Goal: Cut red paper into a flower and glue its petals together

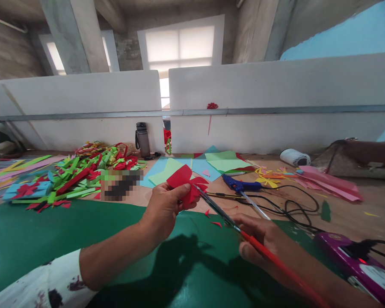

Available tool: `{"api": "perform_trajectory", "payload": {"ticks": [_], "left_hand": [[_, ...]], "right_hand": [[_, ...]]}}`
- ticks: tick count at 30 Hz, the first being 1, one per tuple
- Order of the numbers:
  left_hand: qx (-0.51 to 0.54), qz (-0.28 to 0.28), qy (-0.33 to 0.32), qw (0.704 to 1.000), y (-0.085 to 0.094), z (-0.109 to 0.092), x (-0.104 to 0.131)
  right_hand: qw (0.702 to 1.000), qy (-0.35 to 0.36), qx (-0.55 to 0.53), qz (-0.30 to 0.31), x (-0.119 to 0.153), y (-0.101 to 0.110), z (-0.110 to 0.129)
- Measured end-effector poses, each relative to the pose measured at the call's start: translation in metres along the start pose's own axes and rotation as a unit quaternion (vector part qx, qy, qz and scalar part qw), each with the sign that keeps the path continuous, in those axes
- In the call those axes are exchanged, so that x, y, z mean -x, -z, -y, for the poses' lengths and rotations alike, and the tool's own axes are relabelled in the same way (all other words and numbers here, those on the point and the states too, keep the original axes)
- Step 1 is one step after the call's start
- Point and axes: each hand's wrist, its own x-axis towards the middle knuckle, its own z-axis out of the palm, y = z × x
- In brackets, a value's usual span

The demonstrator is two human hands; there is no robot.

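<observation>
The person's L hand (168, 203) pinches red paper (181, 176) betw. thumb & fingers; R hand (259, 239) is curled around scissors (216, 208) w/ red handle, tips at the paper.

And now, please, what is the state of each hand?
Left hand: closed, pinching the red, petal-cut paper.
Right hand: closed, holding the red-handled scissors with metal blades.

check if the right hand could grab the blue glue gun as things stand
Probably not: the right hand is taken up by the scissors, their tips at the red paper. Otherwise the way looks free, with the glue gun lying just beyond the hand.
</observation>
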Motion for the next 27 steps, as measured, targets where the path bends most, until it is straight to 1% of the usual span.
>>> {"api": "perform_trajectory", "payload": {"ticks": [5,14,17,20,23,25,27], "left_hand": [[-0.007,-0.005,0.003,1.000,-0.0011,-0.0008,0.0016],[-0.007,-0.016,0.014,1.000,-0.0024,-0.0018,0.0029],[-0.006,-0.009,0.012,1.000,-0.0021,-0.0009,0.0023],[-0.004,-0.008,0.010,1.000,-0.0019,-0.0007,0.0022],[-0.007,-0.011,0.013,1.000,-0.0027,-0.0018,0.0028],[-0.009,-0.015,0.015,1.000,-0.0034,-0.0028,0.0031],[-0.010,-0.019,0.015,1.000,-0.0039,-0.0033,0.0027]], "right_hand": [[1.000,0.005,0.005,-0.009,-0.0007,0.0006,0.0043],[0.999,-0.001,0.034,-0.003,-0.0002,-0.0006,-0.0029],[0.999,-0.008,0.036,-0.008,-0.0012,-0.0015,-0.0040],[0.999,0.001,0.032,-0.008,-0.0018,-0.0020,-0.0045],[0.999,0.012,0.024,-0.025,-0.0014,-0.0019,-0.0042],[0.999,0.005,0.029,-0.035,-0.0010,-0.0015,-0.0037],[0.999,-0.006,0.037,-0.022,-0.0009,-0.0012,-0.0031]]}}
